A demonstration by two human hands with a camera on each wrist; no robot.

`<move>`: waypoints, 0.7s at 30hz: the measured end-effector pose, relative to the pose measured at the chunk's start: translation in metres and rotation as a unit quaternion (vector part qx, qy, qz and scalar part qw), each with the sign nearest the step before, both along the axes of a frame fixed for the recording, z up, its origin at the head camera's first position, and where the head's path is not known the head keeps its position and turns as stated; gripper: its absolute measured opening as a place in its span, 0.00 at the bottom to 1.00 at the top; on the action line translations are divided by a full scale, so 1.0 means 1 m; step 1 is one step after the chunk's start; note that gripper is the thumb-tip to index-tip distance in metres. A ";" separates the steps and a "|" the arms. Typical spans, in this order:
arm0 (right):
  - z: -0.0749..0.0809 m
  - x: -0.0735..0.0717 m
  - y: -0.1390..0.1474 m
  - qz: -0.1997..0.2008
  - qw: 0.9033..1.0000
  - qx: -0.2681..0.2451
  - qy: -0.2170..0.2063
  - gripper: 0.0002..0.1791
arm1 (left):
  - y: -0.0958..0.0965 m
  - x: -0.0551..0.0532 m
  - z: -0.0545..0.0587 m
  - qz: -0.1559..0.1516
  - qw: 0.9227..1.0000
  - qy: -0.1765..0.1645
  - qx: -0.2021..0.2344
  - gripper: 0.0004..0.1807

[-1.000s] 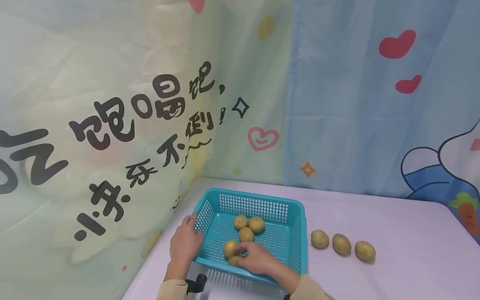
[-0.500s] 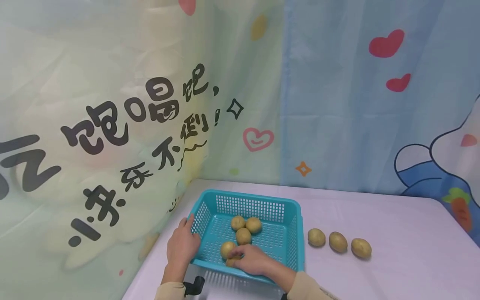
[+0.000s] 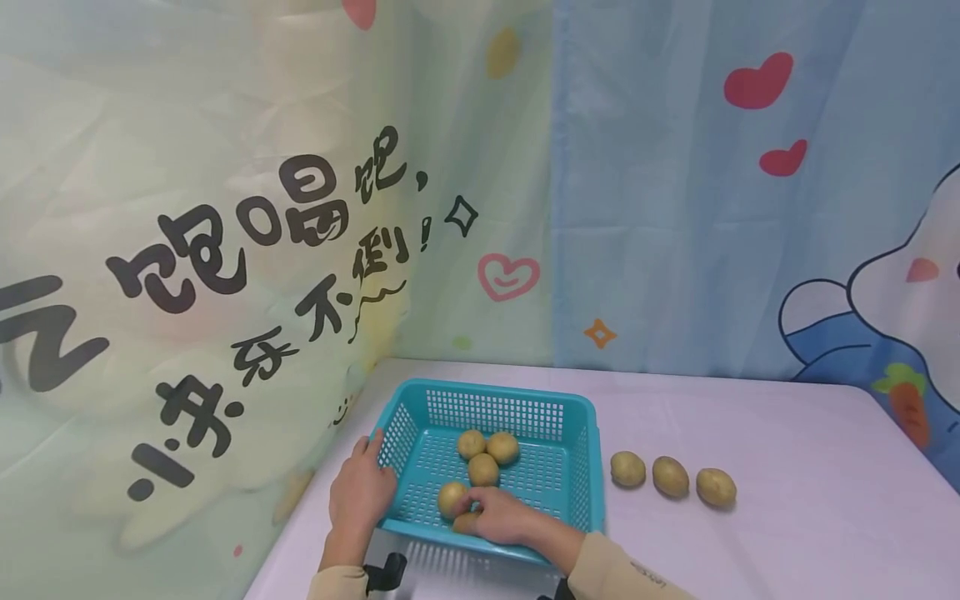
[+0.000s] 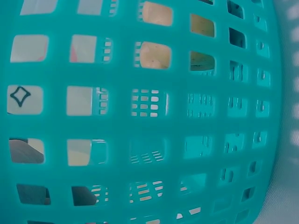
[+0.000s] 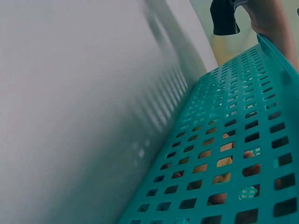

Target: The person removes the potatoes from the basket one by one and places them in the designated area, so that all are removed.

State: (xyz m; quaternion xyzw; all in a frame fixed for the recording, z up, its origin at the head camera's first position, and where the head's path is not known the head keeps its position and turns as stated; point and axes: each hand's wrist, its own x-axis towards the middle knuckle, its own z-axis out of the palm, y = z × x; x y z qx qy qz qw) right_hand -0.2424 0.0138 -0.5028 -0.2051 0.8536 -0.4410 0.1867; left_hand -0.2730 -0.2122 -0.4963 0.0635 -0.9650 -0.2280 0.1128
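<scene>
A turquoise plastic basket [image 3: 577,408] with lattice walls sits on the table. At its left rim, my left hand [image 3: 362,490] grips the side, thumb on the inner face. My right hand [image 3: 504,515] reaches over the near rim into the basket, its fingers round a potato [image 3: 465,523] that is partly hidden by them. A second potato [image 3: 452,498] lies against the fingertips. Behind it, three more potatoes [image 3: 483,470] rest in a cluster on the basket floor. The left wrist view is filled by the basket wall [image 4: 121,126], with potatoes [image 4: 155,55] showing through its holes.
Three potatoes [image 3: 671,477] lie in a row on the table [image 3: 795,450], right of the basket. A printed curtain [image 3: 645,208] hangs at the back and left. In the right wrist view the basket's near wall [image 5: 219,144] rises beside the tabletop [image 5: 79,93].
The head view has turned slightly right, so everything sits a little further left in it. Both hands keep their places at the basket, the right one still on the potato.
</scene>
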 end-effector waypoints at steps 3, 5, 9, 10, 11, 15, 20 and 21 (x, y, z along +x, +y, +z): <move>-0.001 0.000 0.000 -0.013 1.000 -0.017 0.008 0.11 | 0.000 0.000 0.000 0.000 1.000 -0.001 0.000 0.33; -0.002 0.000 0.001 -0.015 1.000 -0.014 0.013 0.11 | 0.000 0.000 0.000 0.000 1.000 -0.001 -0.002 0.33; -0.003 -0.002 0.001 -0.008 1.000 0.009 0.013 0.17 | 0.000 0.000 0.000 0.000 1.000 -0.001 -0.004 0.33; -0.003 -0.002 0.001 -0.005 1.000 0.014 0.013 0.19 | 0.000 0.000 0.000 0.000 1.000 -0.001 -0.005 0.33; -0.003 -0.003 0.001 -0.003 1.000 0.018 0.009 0.20 | 0.000 0.000 0.000 -0.001 1.000 -0.001 -0.005 0.33; -0.003 -0.003 0.001 0.001 1.000 0.022 0.003 0.14 | 0.000 0.000 0.000 -0.003 1.000 0.000 -0.008 0.33; -0.001 -0.001 0.001 -0.001 1.000 0.024 0.005 0.08 | -0.001 0.000 0.000 -0.005 1.000 0.005 -0.009 0.33; -0.001 -0.001 0.002 -0.001 0.999 0.032 0.008 0.09 | -0.001 0.000 0.000 -0.006 1.000 0.005 -0.008 0.33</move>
